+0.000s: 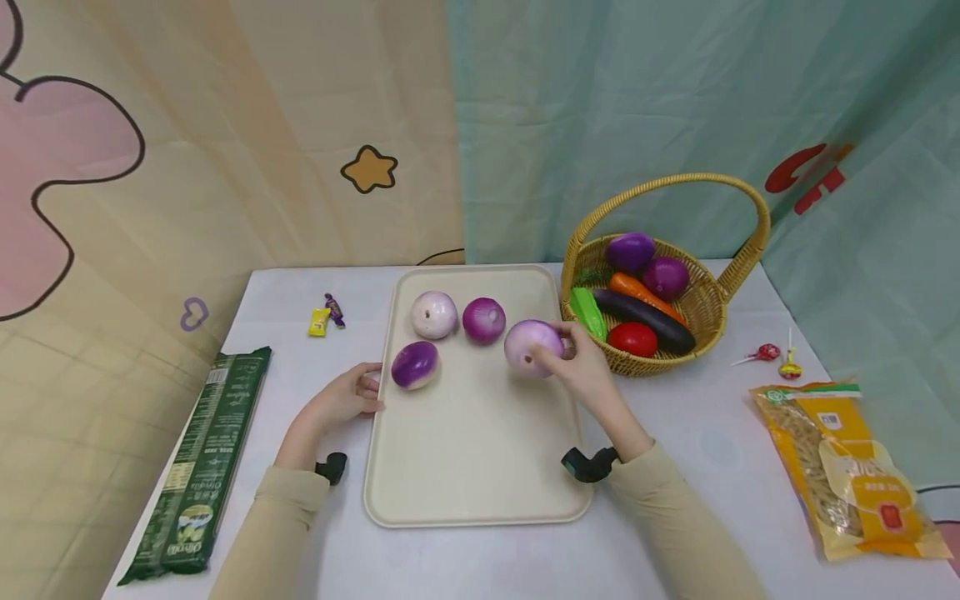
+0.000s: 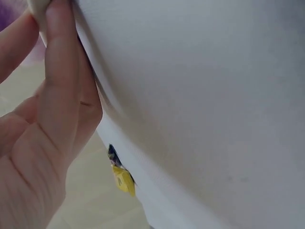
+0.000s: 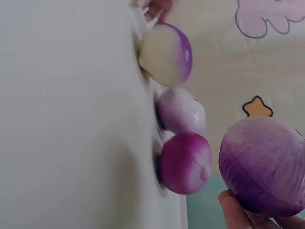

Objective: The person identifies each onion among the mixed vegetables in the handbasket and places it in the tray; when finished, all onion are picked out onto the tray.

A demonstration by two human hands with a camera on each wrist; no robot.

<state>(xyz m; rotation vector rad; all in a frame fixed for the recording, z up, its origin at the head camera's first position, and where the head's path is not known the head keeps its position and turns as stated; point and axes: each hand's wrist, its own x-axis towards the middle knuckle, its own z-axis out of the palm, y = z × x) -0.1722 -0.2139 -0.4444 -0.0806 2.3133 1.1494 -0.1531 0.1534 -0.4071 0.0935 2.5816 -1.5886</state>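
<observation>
My right hand (image 1: 583, 367) grips a toy purple cabbage (image 1: 531, 348), raised above the right side of the cream tray (image 1: 480, 458). In the right wrist view this cabbage (image 3: 262, 164) shows its pale top and darker purple underside, with fingertips (image 3: 233, 212) below. On the tray lie another pale purple cabbage (image 1: 433, 314), a red onion (image 1: 483, 321) and a purple-and-white turnip (image 1: 415, 365). At the tray's left edge, my left hand (image 1: 347, 396) pinches the rim; the left wrist view shows its fingers (image 2: 62, 71) there.
A wicker basket (image 1: 708, 312) of toy vegetables, including an eggplant (image 1: 645, 321) and a tomato (image 1: 632, 339), stands right of the tray. Wrapped candies (image 1: 318, 322) and a green packet (image 1: 202, 467) lie left; lollipops (image 1: 790, 364) and a yellow bag (image 1: 851, 471) lie right.
</observation>
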